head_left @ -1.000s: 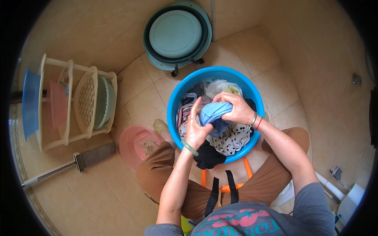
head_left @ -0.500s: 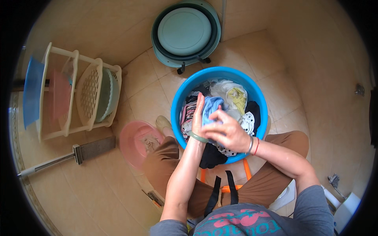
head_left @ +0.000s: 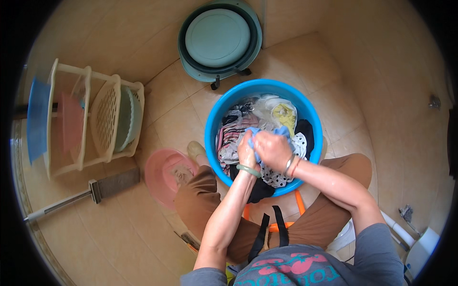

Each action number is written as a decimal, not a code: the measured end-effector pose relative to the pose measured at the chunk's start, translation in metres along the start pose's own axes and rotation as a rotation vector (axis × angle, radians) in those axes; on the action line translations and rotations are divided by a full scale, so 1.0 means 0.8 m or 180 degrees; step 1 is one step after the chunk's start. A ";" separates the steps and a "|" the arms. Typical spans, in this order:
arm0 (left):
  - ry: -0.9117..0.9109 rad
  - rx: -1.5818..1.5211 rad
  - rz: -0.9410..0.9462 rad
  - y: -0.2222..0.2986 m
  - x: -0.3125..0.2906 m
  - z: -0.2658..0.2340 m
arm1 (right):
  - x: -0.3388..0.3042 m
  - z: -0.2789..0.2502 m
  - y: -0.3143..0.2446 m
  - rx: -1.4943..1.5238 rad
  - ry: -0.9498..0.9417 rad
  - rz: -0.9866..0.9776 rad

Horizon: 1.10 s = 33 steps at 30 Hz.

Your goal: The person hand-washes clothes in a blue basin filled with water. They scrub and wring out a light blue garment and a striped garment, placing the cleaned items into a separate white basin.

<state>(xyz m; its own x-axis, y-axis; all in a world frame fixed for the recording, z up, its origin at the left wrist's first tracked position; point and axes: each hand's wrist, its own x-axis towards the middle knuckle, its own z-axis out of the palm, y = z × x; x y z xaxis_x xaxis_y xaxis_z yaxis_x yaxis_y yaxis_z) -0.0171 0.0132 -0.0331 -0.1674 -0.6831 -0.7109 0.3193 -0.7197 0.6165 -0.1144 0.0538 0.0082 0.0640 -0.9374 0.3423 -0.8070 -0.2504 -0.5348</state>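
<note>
Over the middle of a round blue tub point(head_left: 260, 83), a light blue cloth point(head_left: 283, 132) is bunched up between two hands pressed close together. The right hand point(head_left: 273, 150) is clenched around it, and the left hand point(head_left: 246, 150) grips it from the other side, parts of the cloth poking out past the knuckles. Beneath and around them, the tub holds a striped garment point(head_left: 234, 135) on the left, a yellow cloth point(head_left: 285, 116) toward the far side, and a white cloth with black dots point(head_left: 274, 178) nearer the person. Outside, a pink basin point(head_left: 156, 168) sits on the floor to the left, near a cream rack point(head_left: 113, 114); a grey-green basin point(head_left: 218, 38) stands beyond the tub.
</note>
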 end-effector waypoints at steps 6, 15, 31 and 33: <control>-0.0719 -0.0783 -0.0378 -0.013 0.010 -0.014 | -0.005 0.017 0.028 0.0390 0.0321 0.0212; 0.0552 0.0277 -0.0213 0.018 0.042 -0.010 | 0.020 0.010 0.144 0.3994 0.0451 0.2850; -0.0857 0.5742 0.2302 -0.050 0.233 -0.041 | 0.015 0.224 0.214 -0.0363 -0.0625 0.1724; -0.1025 0.6115 0.1675 -0.059 0.249 -0.045 | 0.011 0.232 0.227 -0.0497 -0.1271 0.1980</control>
<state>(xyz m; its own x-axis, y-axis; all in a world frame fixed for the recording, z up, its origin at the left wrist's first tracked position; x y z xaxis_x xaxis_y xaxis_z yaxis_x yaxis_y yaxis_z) -0.0320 -0.0843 -0.2159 -0.6053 -0.6662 -0.4356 -0.7958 0.4952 0.3486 -0.1510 -0.0447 -0.2295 -0.2467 -0.9186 -0.3088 -0.8357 0.3630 -0.4121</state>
